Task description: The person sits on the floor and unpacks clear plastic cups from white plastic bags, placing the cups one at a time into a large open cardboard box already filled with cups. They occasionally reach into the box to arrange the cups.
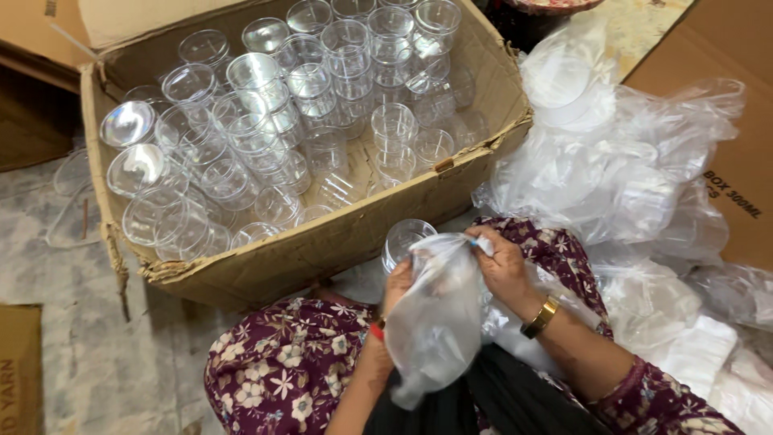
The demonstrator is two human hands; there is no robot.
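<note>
My left hand (396, 283) grips a clear plastic cup (403, 239) from below, its rim poking up just in front of the cardboard box. A thin clear plastic bag (439, 322) hangs over that hand and down across my lap. My right hand (501, 266), with a gold bangle on the wrist, pinches the top edge of the bag next to the cup. Both hands are close together above my flowered purple clothing.
A large open cardboard box (322, 242) ahead holds several clear plastic cups (322, 97), upright and on their sides. A heap of clear plastic bags (612, 177) lies to the right, with another brown carton (725, 113) behind it. Patterned floor (72, 338) shows at left.
</note>
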